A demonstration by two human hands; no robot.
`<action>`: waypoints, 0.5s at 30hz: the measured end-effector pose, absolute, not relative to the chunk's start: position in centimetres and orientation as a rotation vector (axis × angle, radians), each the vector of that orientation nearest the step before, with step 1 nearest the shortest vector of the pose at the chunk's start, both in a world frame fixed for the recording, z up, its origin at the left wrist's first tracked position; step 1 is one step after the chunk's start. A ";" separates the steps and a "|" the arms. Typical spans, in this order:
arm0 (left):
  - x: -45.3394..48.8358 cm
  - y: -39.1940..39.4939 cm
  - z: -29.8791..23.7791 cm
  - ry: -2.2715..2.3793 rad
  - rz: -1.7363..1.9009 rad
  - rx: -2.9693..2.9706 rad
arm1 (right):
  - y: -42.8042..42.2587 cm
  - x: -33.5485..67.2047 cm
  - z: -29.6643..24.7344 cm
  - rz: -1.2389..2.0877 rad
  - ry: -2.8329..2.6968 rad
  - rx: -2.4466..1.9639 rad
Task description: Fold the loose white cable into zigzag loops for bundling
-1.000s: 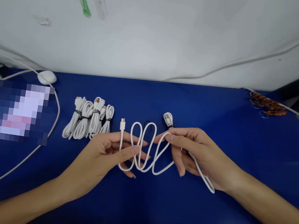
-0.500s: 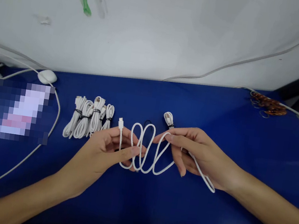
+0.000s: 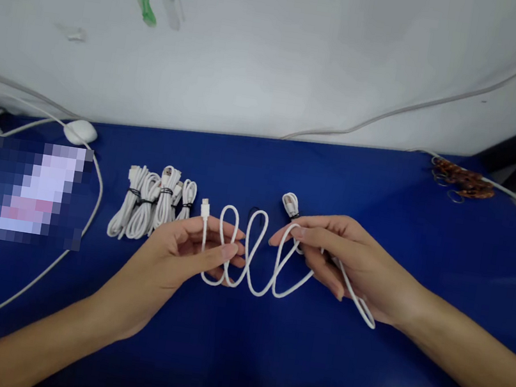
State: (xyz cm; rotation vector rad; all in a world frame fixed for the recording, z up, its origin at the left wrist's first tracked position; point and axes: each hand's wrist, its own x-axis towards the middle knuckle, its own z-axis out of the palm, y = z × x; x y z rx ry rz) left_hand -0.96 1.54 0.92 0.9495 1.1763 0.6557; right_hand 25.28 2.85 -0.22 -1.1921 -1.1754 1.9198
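A white USB cable hangs in loose, wavy loops between my two hands above the blue table. My left hand pinches one part of it between thumb and fingers, and its small plug points up beside the fingers. My right hand grips another stretch of the cable, with a loop drooping below the wrist. Just beyond the right fingertips lies a bundled white cable with a black tie. Several tied white cables lie together behind my left hand.
A thin black tie lies on the blue table. To the left are a white mouse-shaped object, a blurred-out item and a long grey-white cord. A brown tangle of ties rests at the back right.
My hands have drawn slightly apart, the left moving left and the right moving right. The cable's loops between them have spread wider.
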 end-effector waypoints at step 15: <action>-0.9 1.6 0.7 1.163 0.665 0.967 | 2.8 25.2 -0.2 1.898 -1.177 -1.150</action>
